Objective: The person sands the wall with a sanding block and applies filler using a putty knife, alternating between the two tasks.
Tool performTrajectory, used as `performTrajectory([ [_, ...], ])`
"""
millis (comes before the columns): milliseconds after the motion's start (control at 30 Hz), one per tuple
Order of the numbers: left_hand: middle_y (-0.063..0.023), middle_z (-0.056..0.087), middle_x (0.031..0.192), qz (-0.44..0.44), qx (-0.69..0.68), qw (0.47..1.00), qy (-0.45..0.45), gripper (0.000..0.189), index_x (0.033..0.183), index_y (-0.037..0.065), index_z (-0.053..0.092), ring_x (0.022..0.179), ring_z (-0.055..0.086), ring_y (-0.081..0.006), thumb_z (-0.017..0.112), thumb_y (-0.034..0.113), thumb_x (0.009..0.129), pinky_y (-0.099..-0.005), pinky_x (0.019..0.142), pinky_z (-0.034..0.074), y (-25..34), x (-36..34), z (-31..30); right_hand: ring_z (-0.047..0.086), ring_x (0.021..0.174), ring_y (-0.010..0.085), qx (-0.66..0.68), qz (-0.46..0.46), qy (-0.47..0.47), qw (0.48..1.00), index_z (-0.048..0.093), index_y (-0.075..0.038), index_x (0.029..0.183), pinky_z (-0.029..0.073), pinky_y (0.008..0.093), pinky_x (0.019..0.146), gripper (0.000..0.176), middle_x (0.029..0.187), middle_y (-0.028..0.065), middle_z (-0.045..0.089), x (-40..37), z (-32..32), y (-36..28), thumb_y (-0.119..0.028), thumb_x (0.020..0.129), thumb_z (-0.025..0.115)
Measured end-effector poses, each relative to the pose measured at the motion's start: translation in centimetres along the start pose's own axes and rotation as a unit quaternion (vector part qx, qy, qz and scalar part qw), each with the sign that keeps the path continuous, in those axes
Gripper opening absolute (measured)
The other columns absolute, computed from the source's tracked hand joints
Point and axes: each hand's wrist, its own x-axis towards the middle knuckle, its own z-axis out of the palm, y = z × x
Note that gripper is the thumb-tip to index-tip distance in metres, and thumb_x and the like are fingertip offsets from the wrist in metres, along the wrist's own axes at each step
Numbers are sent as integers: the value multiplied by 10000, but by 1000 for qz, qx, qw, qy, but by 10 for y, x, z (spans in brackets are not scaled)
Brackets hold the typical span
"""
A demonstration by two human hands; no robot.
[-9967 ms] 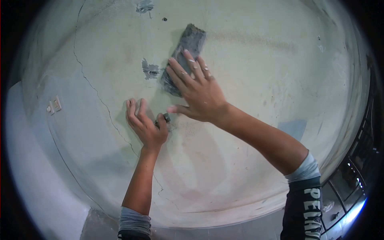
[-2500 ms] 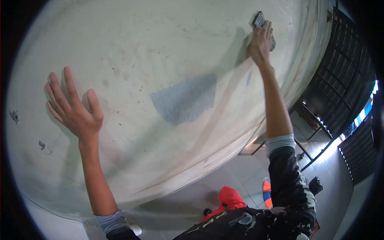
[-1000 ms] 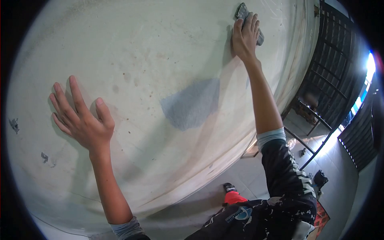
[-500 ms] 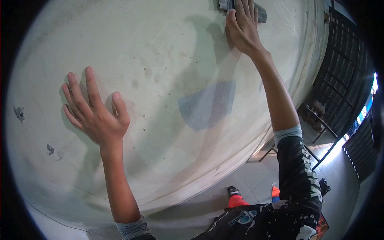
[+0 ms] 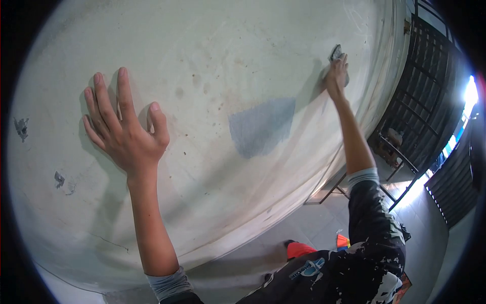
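Observation:
A large pale, scuffed panel [image 5: 212, 71] fills most of the head view. My left hand [image 5: 132, 134] lies flat against it at the left, fingers spread, holding nothing. At the upper right, my right hand [image 5: 336, 78] presses on a dark grey sanding block [image 5: 335, 51] against the panel. The palm and fingers cover much of the block, which stands nearly upright along the hand. Between the hands and lower down is a grey patch [image 5: 261, 126] on the surface.
Chipped dark spots [image 5: 21, 129] mark the panel's left side. Beyond its right edge are a dark slatted shutter [image 5: 420, 86] and a metal-framed stand [image 5: 397, 152]. Grey tiled floor [image 5: 304, 223] shows below, with an orange and blue object [image 5: 343, 241] on it.
My right hand has moved down and to the right with the sanding block, which has turned from lying across to nearly upright. The left hand remains flat on the panel.

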Motion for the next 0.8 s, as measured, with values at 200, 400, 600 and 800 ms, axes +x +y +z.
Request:
performTrajectory([
  [200,-111,374,1638,24,-1,1000,11,641,1565,219,469,1502,371,-356,501,454,969,-601,1169,270,2,4,-2,-49,1568,479,71,-174,-72,979,103,3,1641,-10,608,1252,930,1703,272,46,-92,1,-158,-586,1004,438],
  [400,-144,377,1629,45,6,999,8,641,1550,177,486,1487,381,-391,488,457,974,-605,1163,267,-4,2,2,-1,1593,397,8,-161,-50,986,100,-31,1652,1,543,1272,858,1715,234,66,-40,-3,-58,-511,1025,434],
  [600,-155,360,1637,34,17,999,3,670,1570,146,447,1509,334,-397,489,464,982,-619,1172,233,6,0,4,54,1560,500,68,10,5,998,160,43,1621,65,546,1261,762,1691,272,149,0,-4,-13,-389,1059,439],
  [800,-202,246,1680,-25,28,999,26,731,1624,82,311,1557,206,-408,457,483,1031,-647,1192,149,72,-19,22,-60,1567,488,177,-199,-137,954,177,-27,1644,-66,657,1221,1098,1714,230,92,-90,1,-164,-773,903,493],
])
